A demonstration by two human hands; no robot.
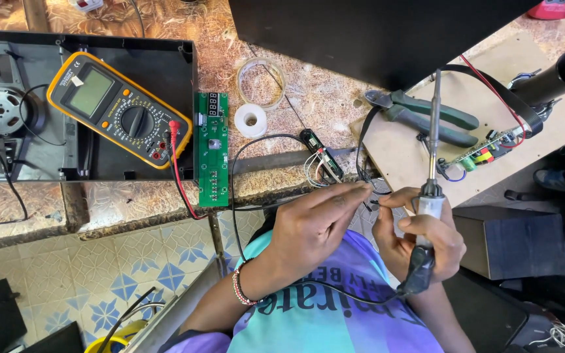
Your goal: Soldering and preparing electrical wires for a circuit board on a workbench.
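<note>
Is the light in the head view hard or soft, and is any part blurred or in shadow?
Head view: hard sunlight on the wooden board; the right hand and soldering iron are sharp; the multimeter screen shows no strong glare; the lower right corner lies in deep shadow.

Bare countertop open between tape rolls and wooden board. Left blocked: multimeter on black casing, green circuit board just beside. Pliers lie on board; upright soldering iron and loose wires crowd space before both hands.
</note>
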